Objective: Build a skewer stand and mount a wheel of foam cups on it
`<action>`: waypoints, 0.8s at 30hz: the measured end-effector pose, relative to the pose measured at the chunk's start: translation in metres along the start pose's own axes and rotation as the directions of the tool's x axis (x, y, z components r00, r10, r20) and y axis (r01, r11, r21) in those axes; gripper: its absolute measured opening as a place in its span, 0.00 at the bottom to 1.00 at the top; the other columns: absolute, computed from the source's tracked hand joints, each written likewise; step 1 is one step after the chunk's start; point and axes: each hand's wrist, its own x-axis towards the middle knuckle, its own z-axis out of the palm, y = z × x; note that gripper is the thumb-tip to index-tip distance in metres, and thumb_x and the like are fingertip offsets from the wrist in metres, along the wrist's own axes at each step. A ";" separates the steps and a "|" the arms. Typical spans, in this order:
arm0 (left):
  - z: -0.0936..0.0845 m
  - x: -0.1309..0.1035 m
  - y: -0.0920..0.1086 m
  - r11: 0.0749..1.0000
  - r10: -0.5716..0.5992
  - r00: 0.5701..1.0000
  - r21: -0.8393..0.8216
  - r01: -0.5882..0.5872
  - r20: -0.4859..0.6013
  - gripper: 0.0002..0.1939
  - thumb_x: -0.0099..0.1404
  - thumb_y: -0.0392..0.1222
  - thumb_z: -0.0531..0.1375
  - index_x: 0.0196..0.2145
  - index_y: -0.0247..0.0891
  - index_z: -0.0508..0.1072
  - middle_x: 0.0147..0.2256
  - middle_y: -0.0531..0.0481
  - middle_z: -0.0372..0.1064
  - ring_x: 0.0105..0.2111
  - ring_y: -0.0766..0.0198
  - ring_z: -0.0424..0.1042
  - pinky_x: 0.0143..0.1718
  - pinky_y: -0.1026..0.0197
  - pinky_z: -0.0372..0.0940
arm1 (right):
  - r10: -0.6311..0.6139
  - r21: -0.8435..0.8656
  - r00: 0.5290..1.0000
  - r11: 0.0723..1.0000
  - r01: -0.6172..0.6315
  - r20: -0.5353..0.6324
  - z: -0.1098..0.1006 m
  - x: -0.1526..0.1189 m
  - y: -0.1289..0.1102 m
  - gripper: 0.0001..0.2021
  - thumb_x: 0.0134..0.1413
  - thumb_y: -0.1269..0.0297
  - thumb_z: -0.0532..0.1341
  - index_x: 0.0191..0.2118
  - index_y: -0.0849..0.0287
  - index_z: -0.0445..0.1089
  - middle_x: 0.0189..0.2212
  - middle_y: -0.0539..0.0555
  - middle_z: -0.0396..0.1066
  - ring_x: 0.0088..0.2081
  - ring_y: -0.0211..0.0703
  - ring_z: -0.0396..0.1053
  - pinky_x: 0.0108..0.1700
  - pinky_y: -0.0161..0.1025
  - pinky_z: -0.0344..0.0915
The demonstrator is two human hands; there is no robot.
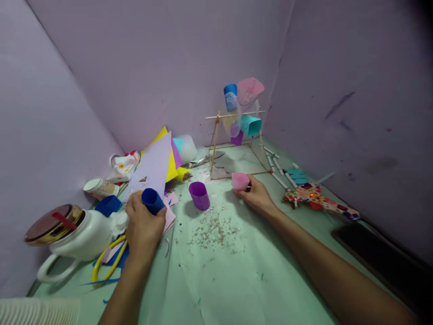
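Note:
My left hand (142,228) is wrapped round a dark blue paper cup (152,201), its opening tilted up. In my right hand (256,195) a small pink paper cup (240,181) is held between thumb and fingers, low over the table. A purple paper cup (199,196) stands alone between the two hands. Behind my right hand rises a stick frame (214,140) carrying a clear wheel (227,126). Attached round the wheel are a blue cup (230,97), a pink cup (249,90), a turquoise cup (251,126) and a purple one (237,136).
Left lie a tipped white mug (83,237), yellow-handled scissors (98,268), a paper cup (101,187) and coloured sheets (154,162). Brown crumbs (216,230) cover mid-table. At right are paper sticks (279,167), a flowery glue gun (318,198) and a dark flat object (379,250).

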 end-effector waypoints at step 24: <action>0.015 -0.003 0.046 0.766 0.248 0.790 -0.613 0.194 0.560 0.15 0.55 0.54 0.53 0.27 0.38 0.61 0.17 0.61 0.50 0.12 0.74 0.46 0.12 0.67 0.42 | 0.016 0.227 0.976 0.972 -0.067 0.218 -0.017 -0.020 -0.034 0.18 0.38 0.57 0.65 0.35 0.64 0.71 0.29 0.55 0.72 0.31 0.44 0.68 0.33 0.39 0.63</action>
